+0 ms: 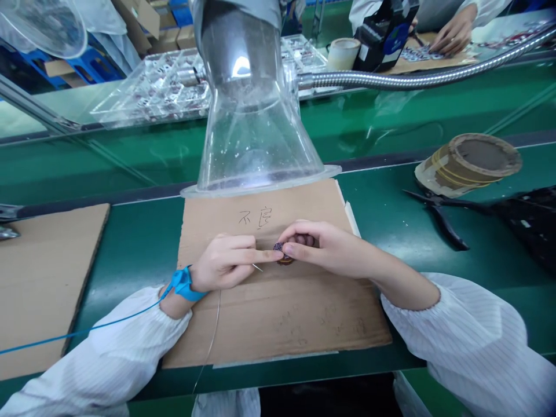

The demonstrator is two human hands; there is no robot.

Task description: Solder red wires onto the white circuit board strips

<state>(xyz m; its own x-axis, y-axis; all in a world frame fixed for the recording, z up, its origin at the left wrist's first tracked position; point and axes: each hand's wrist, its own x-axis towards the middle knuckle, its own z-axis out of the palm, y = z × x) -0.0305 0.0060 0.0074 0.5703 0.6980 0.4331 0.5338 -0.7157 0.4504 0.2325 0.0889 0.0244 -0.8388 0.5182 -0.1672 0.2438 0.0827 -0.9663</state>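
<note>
My right hand (324, 246) pinches a small round circuit board (284, 260) between thumb and fingers, just above the cardboard sheet (278, 324). The board looks dark and speckled, with an orange-brown lower edge. From the left, my left hand (228, 260) reaches in with its index finger stretched out, the tip touching the board. Its other fingers are curled around a thin silvery solder wire (214, 333). A short end of that wire pokes out beside the index finger, and the rest trails down past the table's front edge. Fingertips partly cover the board.
A clear fume-extraction hood (260, 145) hangs just beyond my hands. Black-handled pliers (445, 223) and a tape-wrapped round container (469, 165) lie to the right. Another cardboard sheet (39, 278) is at left. A blue wrist-strap cord (108, 324) runs left. Across the bench, a co-worker's hand (456, 32) works.
</note>
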